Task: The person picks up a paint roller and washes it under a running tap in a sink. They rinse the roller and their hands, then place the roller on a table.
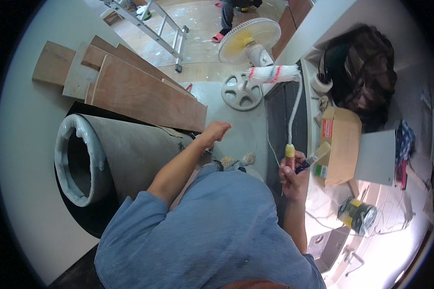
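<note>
In my right hand (294,178) I grip a paint roller (274,74) and a flat paintbrush (315,157) together. The roller points away from me, its fluffy white sleeve marked with red stripes, on a long white frame with a yellow-collared handle. Beside that handle, the brush slants up to the right, dark blue at the handle and pale at the bristles. My left hand (217,133) hangs in the air before my body, its fingers loosely curled together with nothing visible in them. It is nearest to the large grey roll (135,149) and the leaning wooden boards (140,91).
Ahead stands a pedestal fan (250,41) on a round base. An aluminium stepladder (154,33) and another person's legs (227,21) are farther off. To the right, a counter holds a cardboard box (337,144), a dark bag (366,72), a can (357,216) and a sink (327,248).
</note>
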`<state>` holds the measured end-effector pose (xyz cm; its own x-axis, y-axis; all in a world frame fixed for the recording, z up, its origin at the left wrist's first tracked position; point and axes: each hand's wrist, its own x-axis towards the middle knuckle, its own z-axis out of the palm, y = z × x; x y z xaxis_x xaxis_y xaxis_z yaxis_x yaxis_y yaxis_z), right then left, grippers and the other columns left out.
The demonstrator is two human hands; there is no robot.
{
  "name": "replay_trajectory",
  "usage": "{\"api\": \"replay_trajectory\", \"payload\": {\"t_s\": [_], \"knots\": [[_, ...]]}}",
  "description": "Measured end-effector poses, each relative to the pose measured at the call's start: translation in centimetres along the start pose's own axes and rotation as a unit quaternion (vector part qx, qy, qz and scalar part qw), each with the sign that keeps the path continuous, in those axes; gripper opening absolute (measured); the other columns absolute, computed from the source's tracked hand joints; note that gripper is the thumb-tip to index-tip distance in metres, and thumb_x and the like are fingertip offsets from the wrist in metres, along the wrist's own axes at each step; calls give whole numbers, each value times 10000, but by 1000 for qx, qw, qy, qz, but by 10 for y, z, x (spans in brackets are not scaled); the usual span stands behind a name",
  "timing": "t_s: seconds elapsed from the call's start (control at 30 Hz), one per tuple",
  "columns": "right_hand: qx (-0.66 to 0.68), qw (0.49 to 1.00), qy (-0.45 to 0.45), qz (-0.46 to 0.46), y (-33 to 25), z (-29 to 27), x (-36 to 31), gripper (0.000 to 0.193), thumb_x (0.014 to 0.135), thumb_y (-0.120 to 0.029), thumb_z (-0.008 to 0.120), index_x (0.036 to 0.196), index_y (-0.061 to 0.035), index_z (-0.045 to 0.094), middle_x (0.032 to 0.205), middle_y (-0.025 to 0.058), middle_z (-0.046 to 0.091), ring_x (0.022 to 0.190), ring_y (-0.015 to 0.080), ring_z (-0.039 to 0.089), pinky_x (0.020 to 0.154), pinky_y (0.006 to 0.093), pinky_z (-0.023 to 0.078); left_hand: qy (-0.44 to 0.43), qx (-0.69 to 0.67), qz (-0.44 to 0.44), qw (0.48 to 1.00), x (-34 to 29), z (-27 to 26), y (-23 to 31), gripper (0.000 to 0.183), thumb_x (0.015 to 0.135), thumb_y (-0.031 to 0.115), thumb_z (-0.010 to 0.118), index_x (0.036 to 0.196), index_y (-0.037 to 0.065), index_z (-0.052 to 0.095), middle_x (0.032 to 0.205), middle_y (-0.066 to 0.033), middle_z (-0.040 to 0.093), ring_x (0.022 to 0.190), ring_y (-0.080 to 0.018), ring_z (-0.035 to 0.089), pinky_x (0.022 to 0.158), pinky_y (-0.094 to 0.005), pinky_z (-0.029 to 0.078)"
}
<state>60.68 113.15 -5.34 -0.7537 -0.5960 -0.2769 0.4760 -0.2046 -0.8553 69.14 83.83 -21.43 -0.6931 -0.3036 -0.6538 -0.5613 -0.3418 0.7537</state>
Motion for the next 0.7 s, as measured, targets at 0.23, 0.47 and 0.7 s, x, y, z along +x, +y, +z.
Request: {"api": "replay_trajectory", "payload": {"t_s": [0.23,0.47,0.7], "knots": [[-110,990,-82,43,-24,32,114,656,720,-117,857,1285,-25,537,937,36,611,668,72,557,531,211,447,-169,-47,152,973,-71,50,132,157,886,132,746,909,17,642,820,-35,636,709,-93,585,633,-260,475],[-160,967,-200,5,-50,68,212,675,713,-123,881,1293,-29,549,1011,37,626,910,117,615,824,284,514,-19,-59,269,961,-69,61,188,360,879,114,759,1198,-16,653,1017,-56,701,846,-90,644,757,-247,534],[-140,949,-281,16,-27,138,287,733,742,-45,835,1378,-33,471,951,32,586,843,107,600,709,256,521,108,-97,265,953,-31,9,213,197,950,168,684,980,-26,702,822,-56,694,717,-83,638,640,-234,530]]}}
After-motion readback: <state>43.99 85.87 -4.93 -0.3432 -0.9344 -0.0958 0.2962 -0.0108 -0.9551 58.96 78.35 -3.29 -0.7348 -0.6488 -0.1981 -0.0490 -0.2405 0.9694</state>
